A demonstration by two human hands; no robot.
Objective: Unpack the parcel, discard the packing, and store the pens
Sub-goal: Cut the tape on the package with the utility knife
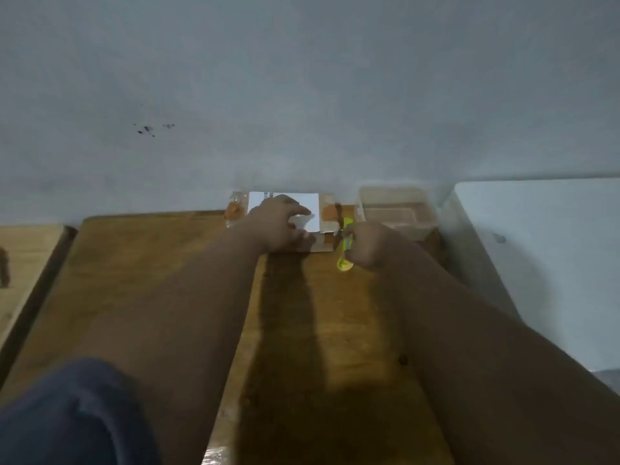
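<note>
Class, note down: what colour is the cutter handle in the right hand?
The cutter handle in the right hand is bright yellow-green, shown in the head view.

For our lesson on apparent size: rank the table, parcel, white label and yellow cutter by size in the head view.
1. table
2. parcel
3. white label
4. yellow cutter, partly hidden by the right hand

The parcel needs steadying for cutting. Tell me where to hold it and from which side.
Probably hold the parcel across its flat top toward the left end, coming from above and the near side: its back seems against the wall, and the right hand holds a cutter at its right end.
</note>
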